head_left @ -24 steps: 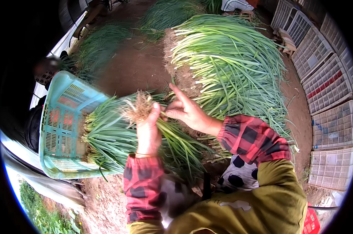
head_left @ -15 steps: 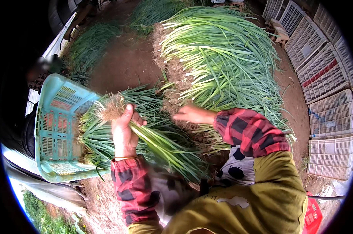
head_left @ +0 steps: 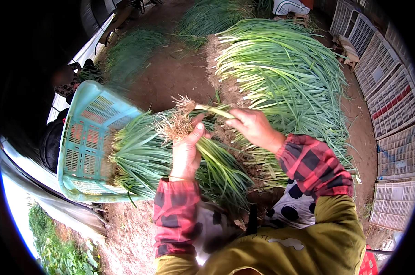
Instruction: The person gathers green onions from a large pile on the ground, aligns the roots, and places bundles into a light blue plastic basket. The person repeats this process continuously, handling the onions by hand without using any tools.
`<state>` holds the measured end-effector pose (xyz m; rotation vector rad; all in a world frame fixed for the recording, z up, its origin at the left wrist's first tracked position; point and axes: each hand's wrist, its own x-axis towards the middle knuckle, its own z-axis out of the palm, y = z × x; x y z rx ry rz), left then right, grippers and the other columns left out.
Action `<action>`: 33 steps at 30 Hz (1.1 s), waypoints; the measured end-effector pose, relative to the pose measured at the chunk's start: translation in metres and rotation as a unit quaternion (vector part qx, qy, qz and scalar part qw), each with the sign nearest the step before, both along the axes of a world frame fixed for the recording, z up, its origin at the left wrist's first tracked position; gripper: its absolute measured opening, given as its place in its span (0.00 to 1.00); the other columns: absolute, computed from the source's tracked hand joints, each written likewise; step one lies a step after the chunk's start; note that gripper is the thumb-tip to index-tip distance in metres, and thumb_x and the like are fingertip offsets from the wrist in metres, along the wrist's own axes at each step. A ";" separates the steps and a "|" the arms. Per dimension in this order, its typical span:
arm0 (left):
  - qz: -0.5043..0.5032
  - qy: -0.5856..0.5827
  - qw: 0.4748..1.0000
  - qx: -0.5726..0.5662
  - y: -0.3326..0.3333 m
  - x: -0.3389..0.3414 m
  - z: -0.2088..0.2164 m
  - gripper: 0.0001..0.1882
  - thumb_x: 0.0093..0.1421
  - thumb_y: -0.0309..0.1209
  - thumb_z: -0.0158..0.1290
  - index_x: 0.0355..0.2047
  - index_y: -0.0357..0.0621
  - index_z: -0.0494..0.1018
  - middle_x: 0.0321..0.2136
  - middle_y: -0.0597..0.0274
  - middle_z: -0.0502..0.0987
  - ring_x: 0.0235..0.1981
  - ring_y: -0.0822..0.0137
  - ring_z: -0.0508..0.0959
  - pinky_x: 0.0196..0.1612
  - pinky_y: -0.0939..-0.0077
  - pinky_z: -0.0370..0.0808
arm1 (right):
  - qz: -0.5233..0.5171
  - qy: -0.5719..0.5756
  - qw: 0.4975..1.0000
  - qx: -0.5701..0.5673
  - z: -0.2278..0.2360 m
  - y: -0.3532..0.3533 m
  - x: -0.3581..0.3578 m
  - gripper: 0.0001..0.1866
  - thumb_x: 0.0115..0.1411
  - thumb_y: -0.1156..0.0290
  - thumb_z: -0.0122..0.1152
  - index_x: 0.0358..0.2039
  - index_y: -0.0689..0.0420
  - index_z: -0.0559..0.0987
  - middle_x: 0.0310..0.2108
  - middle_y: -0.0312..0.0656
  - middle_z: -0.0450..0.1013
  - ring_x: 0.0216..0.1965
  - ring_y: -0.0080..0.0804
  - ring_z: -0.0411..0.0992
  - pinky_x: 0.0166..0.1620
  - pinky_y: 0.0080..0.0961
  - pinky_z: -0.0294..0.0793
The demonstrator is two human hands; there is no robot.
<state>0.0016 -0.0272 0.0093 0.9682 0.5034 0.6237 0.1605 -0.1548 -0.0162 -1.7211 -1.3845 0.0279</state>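
My left hand [head_left: 187,153] is closed around a bunch of green garlic [head_left: 221,165]. The bunch's tangled brown roots [head_left: 174,126] stick out past the thumb, and its leaves trail down to the right. My right hand [head_left: 255,128] pinches a pale stalk of green garlic [head_left: 216,110]. That stalk points left, with its root tuft [head_left: 185,104] just above the roots of the bunch. On my right lies a large heap of green garlic [head_left: 281,68], its roots along the left side.
A turquoise plastic crate [head_left: 72,181] lies tipped on its side at left, with green garlic [head_left: 141,151] in its mouth. White slatted crates [head_left: 395,151] line the right side. More piles of greens [head_left: 132,55] lie farther off. Another person [head_left: 290,7] sits at the far end.
My right hand has come up from the heap's root side with a stalk and moved toward my left hand. The whole view has shifted, so the scene sits farther right.
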 end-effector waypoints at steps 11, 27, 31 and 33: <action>-0.012 -0.082 0.994 -0.071 -0.013 0.006 -0.002 0.12 0.58 0.38 0.59 0.32 0.43 0.72 0.30 0.62 0.73 0.41 0.60 0.74 0.51 0.65 0.68 | 0.003 -0.184 0.981 0.056 -0.005 0.003 -0.034 0.35 0.45 0.47 0.70 0.41 0.64 0.71 0.39 0.49 0.72 0.38 0.46 0.74 0.40 0.39 0.73; -0.043 0.026 0.998 0.038 0.001 0.017 0.012 0.20 0.62 0.44 0.53 0.18 0.49 0.62 0.13 0.70 0.59 0.15 0.72 0.62 0.27 0.72 0.69 | -0.119 -0.141 0.972 -0.146 -0.079 0.085 0.133 0.22 0.58 0.60 0.56 0.42 0.67 0.75 0.45 0.56 0.71 0.48 0.51 0.69 0.54 0.42 0.67; -0.021 0.052 0.997 0.062 0.002 0.025 0.010 0.18 0.62 0.41 0.54 0.20 0.47 0.64 0.14 0.68 0.61 0.15 0.71 0.63 0.28 0.71 0.71 | -0.281 -0.231 0.878 -0.311 -0.106 0.097 0.225 0.33 0.49 0.60 0.67 0.53 0.64 0.69 0.58 0.53 0.63 0.60 0.45 0.60 0.63 0.39 0.56; -0.018 0.049 0.997 0.061 0.006 0.025 0.003 0.16 0.62 0.39 0.54 0.24 0.45 0.65 0.14 0.67 0.62 0.16 0.71 0.65 0.28 0.70 0.71 | -0.281 -0.239 0.869 -0.331 -0.111 0.104 0.230 0.31 0.48 0.59 0.68 0.50 0.62 0.73 0.55 0.52 0.65 0.59 0.45 0.62 0.62 0.38 0.58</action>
